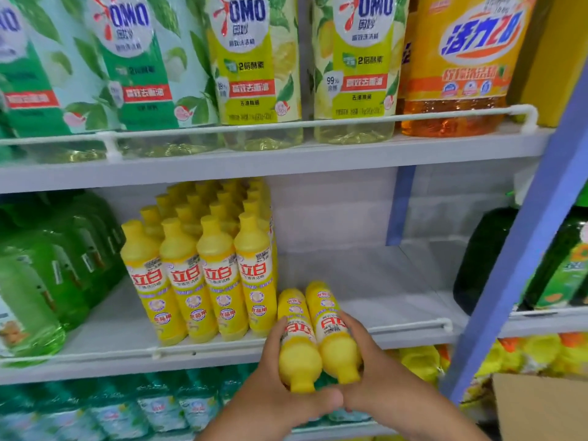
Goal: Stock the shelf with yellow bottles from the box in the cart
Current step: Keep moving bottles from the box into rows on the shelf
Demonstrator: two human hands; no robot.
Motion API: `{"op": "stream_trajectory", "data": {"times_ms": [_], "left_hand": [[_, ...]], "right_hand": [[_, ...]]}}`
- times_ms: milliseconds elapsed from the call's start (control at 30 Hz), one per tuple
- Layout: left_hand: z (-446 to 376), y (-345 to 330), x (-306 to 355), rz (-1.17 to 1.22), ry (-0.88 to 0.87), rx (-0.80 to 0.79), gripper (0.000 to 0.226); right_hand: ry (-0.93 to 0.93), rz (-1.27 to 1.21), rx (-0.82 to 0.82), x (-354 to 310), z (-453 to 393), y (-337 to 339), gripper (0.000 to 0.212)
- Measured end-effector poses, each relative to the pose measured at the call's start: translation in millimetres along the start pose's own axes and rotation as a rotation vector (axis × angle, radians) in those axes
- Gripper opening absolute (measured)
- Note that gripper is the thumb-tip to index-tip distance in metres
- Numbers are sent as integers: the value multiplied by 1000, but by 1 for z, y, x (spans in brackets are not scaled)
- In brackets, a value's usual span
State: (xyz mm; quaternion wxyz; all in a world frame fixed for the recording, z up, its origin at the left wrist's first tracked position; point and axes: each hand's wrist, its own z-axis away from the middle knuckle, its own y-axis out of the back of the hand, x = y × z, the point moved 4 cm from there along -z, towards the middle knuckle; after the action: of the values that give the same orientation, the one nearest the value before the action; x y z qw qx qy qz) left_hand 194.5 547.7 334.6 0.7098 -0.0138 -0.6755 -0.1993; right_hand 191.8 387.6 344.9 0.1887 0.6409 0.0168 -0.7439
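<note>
While both hands are raised to the middle shelf [366,281], I record 2 yellow bottles [318,332] held side by side, tilted with their bases over the shelf's front rail [410,326] and their caps pointing back toward the camera. My left hand [270,386] holds the left bottle of the pair, fingers [277,329] curled round its side, thumb lying under the caps. My right hand [378,374] holds the right bottle, fingers curled round its outer side. The 2 bottles touch each other along their length, labels facing up.

Just to the left of the held pair, a block of upright yellow bottles [206,275] stands on the same shelf, 4 across at the front, with further rows behind reaching toward the back panel. The nearest upright bottle stands just beside the held left bottle; I cannot tell whether they touch. To the right of the held pair the shelf surface is bare white.

Green bottles [54,265] stand at the left end of that shelf. On the upper shelf [286,160] I note OMO pouches [254,58] in green and yellow print and an orange bottle [458,65] at the right. A blue upright post [528,243] frames the right side, and a cardboard box [541,409] shows at the lower right corner.
</note>
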Motion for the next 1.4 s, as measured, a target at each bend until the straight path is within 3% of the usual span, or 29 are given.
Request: {"op": "stream_trajectory", "data": {"times_ms": [133,300,533,733,1033,1200,1300,1400], "left_hand": [[-7,13,-4,-35,-66,-12,113],[-11,31,16,-101,-79,88,79],[-26,49,78,-300,7,83,42],[-58,64,115,-565,32,105,71],[-98,78,157,-1073,-58,419,51],[-96,77,168,-1416,-329,486,49],[-104,81,162,-1449,-437,472,50],[-108,88,159,-1296,-397,348,46]], "right_hand": [[-5,157,200,3,1,3,89],[188,291,405,-23,1,15,50],[285,440,525,-59,-9,28,28],[257,642,619,-85,-36,46,42],[169,885,599,-120,-81,62,69],[124,1007,544,-134,-95,72,73],[137,1067,512,-139,-99,77,72],[153,1074,448,-136,-100,81,66]]}}
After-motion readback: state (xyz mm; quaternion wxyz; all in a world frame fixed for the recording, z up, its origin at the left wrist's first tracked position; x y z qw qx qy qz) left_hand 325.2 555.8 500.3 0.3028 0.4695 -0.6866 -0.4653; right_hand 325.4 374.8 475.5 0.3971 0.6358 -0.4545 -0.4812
